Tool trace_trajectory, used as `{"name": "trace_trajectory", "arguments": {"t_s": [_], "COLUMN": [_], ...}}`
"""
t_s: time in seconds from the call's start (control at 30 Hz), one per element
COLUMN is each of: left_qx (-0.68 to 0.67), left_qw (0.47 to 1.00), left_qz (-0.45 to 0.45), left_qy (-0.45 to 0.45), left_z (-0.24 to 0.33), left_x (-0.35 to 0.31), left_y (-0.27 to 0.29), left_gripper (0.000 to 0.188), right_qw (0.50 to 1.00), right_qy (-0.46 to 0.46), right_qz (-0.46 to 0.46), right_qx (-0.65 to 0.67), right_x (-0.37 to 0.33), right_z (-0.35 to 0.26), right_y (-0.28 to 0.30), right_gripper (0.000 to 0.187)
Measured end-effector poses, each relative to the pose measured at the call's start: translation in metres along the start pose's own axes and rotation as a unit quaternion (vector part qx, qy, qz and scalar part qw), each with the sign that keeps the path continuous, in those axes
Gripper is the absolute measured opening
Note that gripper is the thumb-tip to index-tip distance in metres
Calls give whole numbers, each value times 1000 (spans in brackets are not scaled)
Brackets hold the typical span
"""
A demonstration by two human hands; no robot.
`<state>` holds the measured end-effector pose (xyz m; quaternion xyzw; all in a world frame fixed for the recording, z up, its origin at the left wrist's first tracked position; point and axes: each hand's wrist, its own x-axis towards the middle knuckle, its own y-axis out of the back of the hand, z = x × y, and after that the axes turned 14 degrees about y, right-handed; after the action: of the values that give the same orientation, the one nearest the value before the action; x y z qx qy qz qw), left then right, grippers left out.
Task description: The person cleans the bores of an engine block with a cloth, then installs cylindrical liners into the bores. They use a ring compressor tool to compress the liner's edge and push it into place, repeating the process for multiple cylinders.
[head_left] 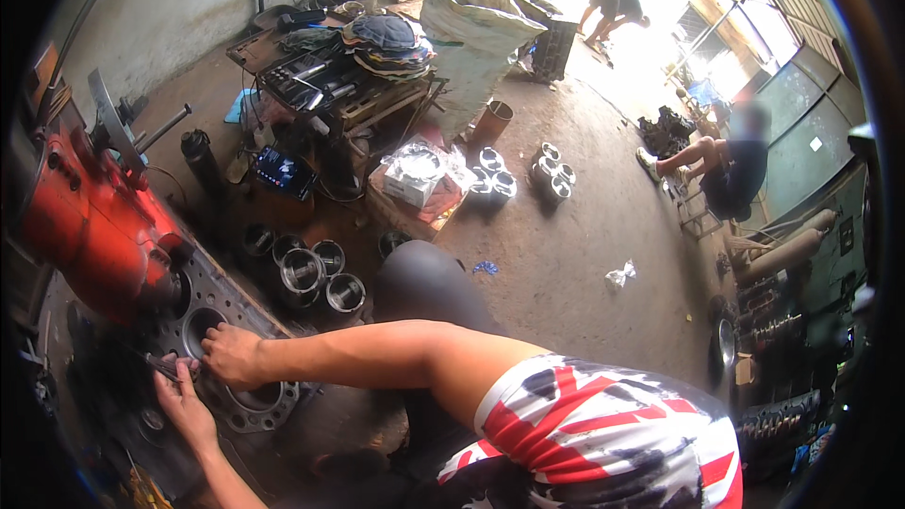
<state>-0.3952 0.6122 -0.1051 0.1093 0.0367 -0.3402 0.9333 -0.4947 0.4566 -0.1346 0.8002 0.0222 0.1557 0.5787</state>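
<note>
An engine block [283, 405] with round cylinder bores lies at the lower left. My right hand [234, 356] rests at the rim of a cylinder bore [203, 325], its fingers curled; what they grip, if anything, is hidden. Just nearer and to the left, my left hand [189, 407] pinches a slim dark metal tool [162, 367], whose exact kind I cannot make out. Above both hands, a red machine [90, 217] stands over the block, its lower end close to the bores.
Several metal cylinder liners [302, 270] stand on the floor beyond the block. Shiny pistons [551, 170] stand farther off. A tool-covered bench [311, 75] is at the back, with a white box [412, 179] before it. One person [740, 165] sits right; another [615, 5] bends far away.
</note>
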Motion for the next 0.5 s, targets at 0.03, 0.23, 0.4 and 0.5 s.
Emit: {"name": "trace_trajectory", "arguments": {"t_s": [0.03,0.23,0.4,0.5], "left_qx": [27,43,36,43], "left_qw": [999,999,999,998], "left_qz": [17,13,2,23], "left_qy": [16,0,-27,-30], "left_z": [3,14,19,22], "left_x": [-2,-16,-23,-28], "left_y": [-1,-1,8,11], "left_gripper": [30,27,25,29], "right_qw": [1000,998,993,985], "right_qy": [-13,-61,-86,-117], "right_qz": [2,-11,-57,-78], "right_qx": [1,25,52,96], "right_x": [5,22,24,22], "right_z": [1,6,2,-1], "right_y": [-6,-6,13,23], "right_gripper": [33,26,25,24]}}
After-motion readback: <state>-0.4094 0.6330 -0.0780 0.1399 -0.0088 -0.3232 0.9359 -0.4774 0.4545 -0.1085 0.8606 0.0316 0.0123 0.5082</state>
